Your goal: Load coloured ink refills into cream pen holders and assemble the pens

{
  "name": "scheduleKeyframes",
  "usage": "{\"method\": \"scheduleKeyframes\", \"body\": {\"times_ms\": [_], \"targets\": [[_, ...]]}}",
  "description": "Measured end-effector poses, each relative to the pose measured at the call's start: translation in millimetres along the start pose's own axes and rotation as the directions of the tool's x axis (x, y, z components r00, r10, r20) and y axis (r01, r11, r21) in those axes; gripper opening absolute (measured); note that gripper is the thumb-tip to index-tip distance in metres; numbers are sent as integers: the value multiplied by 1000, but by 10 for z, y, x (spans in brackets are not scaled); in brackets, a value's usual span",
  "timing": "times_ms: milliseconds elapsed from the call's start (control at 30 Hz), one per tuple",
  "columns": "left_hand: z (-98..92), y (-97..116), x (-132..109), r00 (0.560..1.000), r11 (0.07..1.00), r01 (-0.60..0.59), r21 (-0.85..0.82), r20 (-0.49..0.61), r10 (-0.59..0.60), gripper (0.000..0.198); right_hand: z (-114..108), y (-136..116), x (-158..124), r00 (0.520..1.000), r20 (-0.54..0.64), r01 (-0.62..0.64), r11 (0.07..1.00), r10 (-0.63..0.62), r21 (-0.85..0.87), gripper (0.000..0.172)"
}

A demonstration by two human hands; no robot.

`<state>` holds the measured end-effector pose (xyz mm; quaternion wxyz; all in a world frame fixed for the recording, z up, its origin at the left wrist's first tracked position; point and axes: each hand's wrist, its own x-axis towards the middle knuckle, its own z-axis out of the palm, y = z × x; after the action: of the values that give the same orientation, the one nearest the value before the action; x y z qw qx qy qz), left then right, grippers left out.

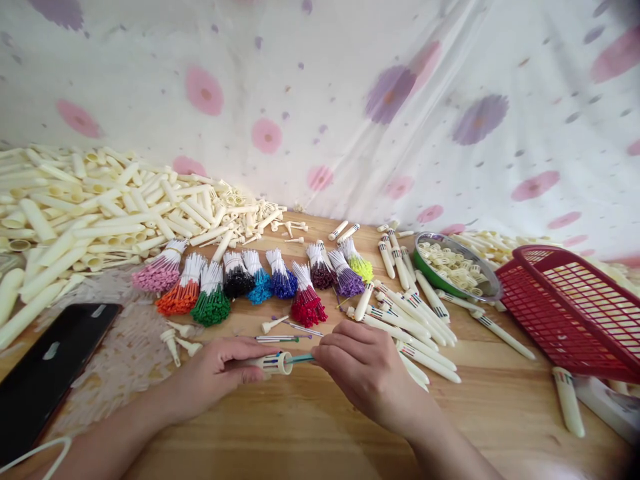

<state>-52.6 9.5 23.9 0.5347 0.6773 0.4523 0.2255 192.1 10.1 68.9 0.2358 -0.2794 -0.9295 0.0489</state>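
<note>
My left hand (pixel 231 365) is closed around a cream multicolour pen barrel (pixel 274 363), its slotted, open end pointing right. My right hand (pixel 357 365) pinches a thin teal stick (pixel 300 359) whose far end reaches into the barrel's mouth; its exact kind is hard to make out. Just behind the hands lie several loose pen refills (pixel 280 339) and a small cream pen part (pixel 273 325). Bundles of refills with coloured ends stand in a row beyond, among them red (pixel 309 303), green (pixel 211 303) and purple (pixel 349 280).
Cream barrels (pixel 100 207) are heaped at the back left. A black phone (pixel 55 373) lies left, beside clear plastic bits (pixel 115 360). Pens with coloured sliders (pixel 410 313) lie to the right, near a green-sided bowl (pixel 450 267) of small parts and a red basket (pixel 565 313).
</note>
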Motion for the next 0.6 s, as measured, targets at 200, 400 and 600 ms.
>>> {"method": "scheduleKeyframes", "body": {"times_ms": [200,400,600], "targets": [[44,-20,10,994,1000,7,4,-107,-6,30,0,-5,1,1000,1,-31,999,31,11,20],[65,-39,-7,989,1000,-17,9,-145,18,29,18,-2,15,999,-4,-51,998,51,32,17],[88,-105,-17,980,1000,-8,-28,-197,3,29,-110,86,2,997,-11,-77,996,77,38,11]]}}
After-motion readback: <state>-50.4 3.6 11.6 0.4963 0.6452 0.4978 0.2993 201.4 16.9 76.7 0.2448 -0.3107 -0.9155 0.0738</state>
